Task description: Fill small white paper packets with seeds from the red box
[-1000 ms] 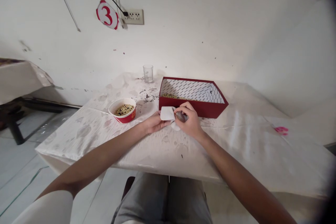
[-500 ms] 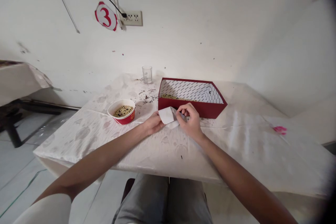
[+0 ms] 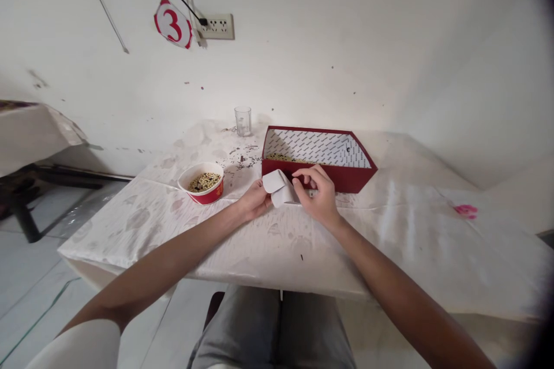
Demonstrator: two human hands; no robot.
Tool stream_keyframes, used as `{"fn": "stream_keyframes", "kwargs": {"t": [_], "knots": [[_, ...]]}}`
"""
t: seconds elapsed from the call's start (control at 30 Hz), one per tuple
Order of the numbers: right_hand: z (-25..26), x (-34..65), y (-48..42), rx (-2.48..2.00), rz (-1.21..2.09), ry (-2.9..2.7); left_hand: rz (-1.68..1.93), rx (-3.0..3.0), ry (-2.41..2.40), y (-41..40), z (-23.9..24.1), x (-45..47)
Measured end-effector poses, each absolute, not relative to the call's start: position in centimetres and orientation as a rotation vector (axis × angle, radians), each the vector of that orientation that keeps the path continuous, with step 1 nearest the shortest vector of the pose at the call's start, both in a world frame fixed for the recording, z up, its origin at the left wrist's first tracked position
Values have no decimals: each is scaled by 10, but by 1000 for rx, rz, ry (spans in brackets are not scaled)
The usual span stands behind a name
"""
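Observation:
My left hand (image 3: 255,200) is closed on the left side of a folded piece of white paper (image 3: 282,191), holding it just above the table. My right hand (image 3: 318,191) is at the paper's right edge, thumb and index tips close together in a pinch; whether anything is between them is too small to tell. Directly behind both hands stands an open dark red box (image 3: 346,180) with a patterned white lining and grains or seeds on its floor. To the left of my left hand is a red and white bowl (image 3: 208,196) with pale and dark seeds inside.
A clear glass (image 3: 243,122) stands at the back near the wall. Dark bits (image 3: 242,159) lie scattered between the bowl and the box. A patterned pale cloth (image 3: 142,213) covers the table. A socket strip (image 3: 219,27) with a plugged-in cable is on the wall.
The white paper has tilted and now shows a fold or flap. My right hand has shifted slightly right, its fingers lifted a little from the paper. My left hand keeps its hold.

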State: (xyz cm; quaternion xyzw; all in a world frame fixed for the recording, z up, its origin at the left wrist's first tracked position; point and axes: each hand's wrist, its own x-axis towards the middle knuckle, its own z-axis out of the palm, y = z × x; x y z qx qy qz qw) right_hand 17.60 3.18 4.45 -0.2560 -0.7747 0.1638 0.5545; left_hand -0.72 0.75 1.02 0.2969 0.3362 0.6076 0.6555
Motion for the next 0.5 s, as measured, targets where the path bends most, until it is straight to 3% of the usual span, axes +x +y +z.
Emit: {"fn": "stream_keyframes", "kwargs": {"t": [0.27, 0.5], "knots": [[34, 170, 29, -664, 388, -1849, 1335, 714, 732, 7, 7, -11], [33, 171, 32, -745, 185, -1914, 1320, 741, 704, 4, 10, -9]]}}
